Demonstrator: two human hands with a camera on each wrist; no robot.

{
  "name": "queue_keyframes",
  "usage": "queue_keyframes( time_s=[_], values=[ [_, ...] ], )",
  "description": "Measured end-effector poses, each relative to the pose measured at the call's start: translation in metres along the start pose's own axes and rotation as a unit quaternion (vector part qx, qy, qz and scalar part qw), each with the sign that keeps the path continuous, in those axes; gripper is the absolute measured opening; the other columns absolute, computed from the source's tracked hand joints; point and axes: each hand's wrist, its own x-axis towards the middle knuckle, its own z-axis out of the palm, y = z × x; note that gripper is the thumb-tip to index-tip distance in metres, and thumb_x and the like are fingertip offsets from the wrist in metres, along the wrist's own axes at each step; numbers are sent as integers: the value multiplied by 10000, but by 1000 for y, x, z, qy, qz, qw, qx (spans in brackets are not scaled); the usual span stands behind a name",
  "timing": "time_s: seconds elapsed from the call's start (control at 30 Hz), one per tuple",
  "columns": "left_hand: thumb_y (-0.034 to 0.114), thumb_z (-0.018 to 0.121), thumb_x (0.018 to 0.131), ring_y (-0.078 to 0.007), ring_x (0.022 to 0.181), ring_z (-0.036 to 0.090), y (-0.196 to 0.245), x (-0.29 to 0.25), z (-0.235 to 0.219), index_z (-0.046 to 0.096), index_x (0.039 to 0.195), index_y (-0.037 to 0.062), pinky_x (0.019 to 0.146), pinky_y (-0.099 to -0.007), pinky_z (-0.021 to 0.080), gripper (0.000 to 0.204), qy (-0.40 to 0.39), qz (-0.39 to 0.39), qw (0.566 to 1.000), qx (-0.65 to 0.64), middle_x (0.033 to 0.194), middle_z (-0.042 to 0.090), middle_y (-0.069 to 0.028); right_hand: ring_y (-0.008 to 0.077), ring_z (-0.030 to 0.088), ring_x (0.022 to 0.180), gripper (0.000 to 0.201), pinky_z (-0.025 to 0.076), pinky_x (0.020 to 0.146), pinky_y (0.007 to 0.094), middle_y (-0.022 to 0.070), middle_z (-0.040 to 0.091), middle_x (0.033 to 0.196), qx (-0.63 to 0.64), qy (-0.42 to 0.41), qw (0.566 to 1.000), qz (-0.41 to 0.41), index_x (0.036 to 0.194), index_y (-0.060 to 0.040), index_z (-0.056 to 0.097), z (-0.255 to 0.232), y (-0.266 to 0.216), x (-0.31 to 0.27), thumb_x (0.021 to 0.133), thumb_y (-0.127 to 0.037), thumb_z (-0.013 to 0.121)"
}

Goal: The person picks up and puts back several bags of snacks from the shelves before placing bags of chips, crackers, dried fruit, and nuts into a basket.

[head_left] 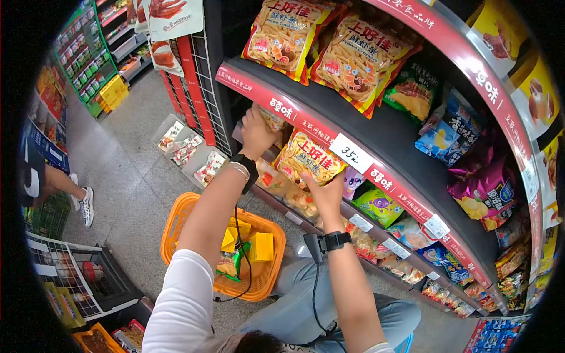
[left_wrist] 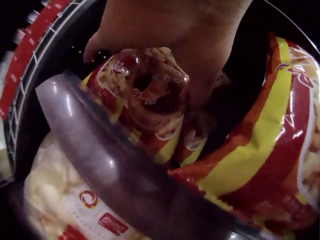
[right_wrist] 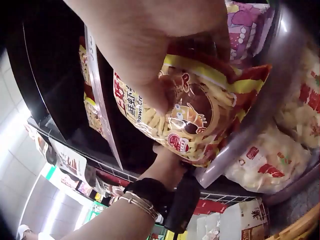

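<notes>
My right hand [head_left: 325,195] grips a red and yellow bag of prawn crackers [head_left: 307,157] near its lower right end, thumb across the printed front. In the right wrist view this bag [right_wrist: 190,107] stands tilted beside the clear shelf lip. Further left, my left hand [head_left: 258,134] reaches in under the upper shelf onto a second prawn cracker bag [head_left: 272,119]. The left wrist view shows that bag [left_wrist: 150,95] below the palm, thumb to one side and fingers down the other; the fingertips are hidden. Another bag edge [left_wrist: 192,137] shows behind it.
The upper shelf's red rim [head_left: 294,115] overhangs both hands, with more prawn cracker bags [head_left: 362,56] above. Bagged snacks [head_left: 376,206] fill the lower shelf. An orange basket [head_left: 166,226] with yellow packs stands on the floor. Another person's leg [head_left: 65,182] is at the left.
</notes>
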Motion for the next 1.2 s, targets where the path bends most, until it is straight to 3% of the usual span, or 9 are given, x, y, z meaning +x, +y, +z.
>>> queue_keyframes(
  time_s=[0.07,0.2,0.37,0.5,0.7,0.9,1.0,1.1,1.2],
  values=[
    [171,800,540,-407,1097,422,-9,5,-3,222,1380,21,945,-462,365,1030,30,22,999,-16,1182,425,-204,213,574,1011,676,454,887,330,146,579,1115,32,-10,999,-2,1206,30,407,3,4,11,692,-170,798],
    [185,811,567,-408,1084,428,-35,16,-4,263,1359,5,934,-454,369,980,63,81,993,-59,1186,433,-213,238,572,1022,647,447,895,338,169,567,1128,-18,-26,999,-24,1195,31,417,14,5,29,706,-187,780],
    [219,795,647,-403,1081,431,-50,28,2,342,1333,13,931,-455,362,848,48,114,992,-37,1182,452,-216,399,547,1024,552,385,921,442,239,598,1070,-81,-14,994,-69,1092,36,547,34,22,58,735,-338,739],
    [194,750,712,-399,1088,431,-61,27,2,354,1339,30,930,-453,365,760,52,126,990,-22,1185,457,-222,396,545,1045,563,392,919,434,243,599,1077,-114,-25,992,-44,1107,44,538,38,18,64,740,-333,741],
    [119,681,746,-422,1099,445,-68,29,6,365,1325,9,930,-457,375,668,-8,99,985,-141,1217,471,-237,361,594,1016,549,450,874,405,230,623,1059,-177,8,979,-97,1108,47,535,46,58,70,749,-314,738],
    [-7,531,768,-438,921,558,-66,45,3,547,1112,-36,815,-445,457,345,56,59,984,-160,961,599,-256,378,574,1048,557,440,894,408,258,603,1096,-193,-49,980,-20,1153,55,504,45,47,71,776,-299,710],
    [2,530,789,-423,872,578,-68,53,0,595,1006,-28,766,-431,470,229,63,123,987,-83,887,611,-241,386,562,1067,589,434,906,408,265,592,1116,-197,-55,979,-2,1191,56,473,46,49,72,782,-299,704],
    [32,551,807,-414,872,580,-71,53,-2,604,937,-12,745,-421,468,147,47,45,992,-104,888,609,-235,388,552,1082,610,428,915,407,271,579,1136,-179,-61,982,-15,1209,57,453,45,59,74,784,-302,703],
    [52,565,825,-398,852,590,-71,52,-7,591,927,-1,720,-413,468,118,62,37,988,-133,879,609,-224,387,548,1085,606,426,917,409,271,570,1146,-183,-60,981,-24,1197,59,454,44,56,72,778,-294,713]
  ],
)
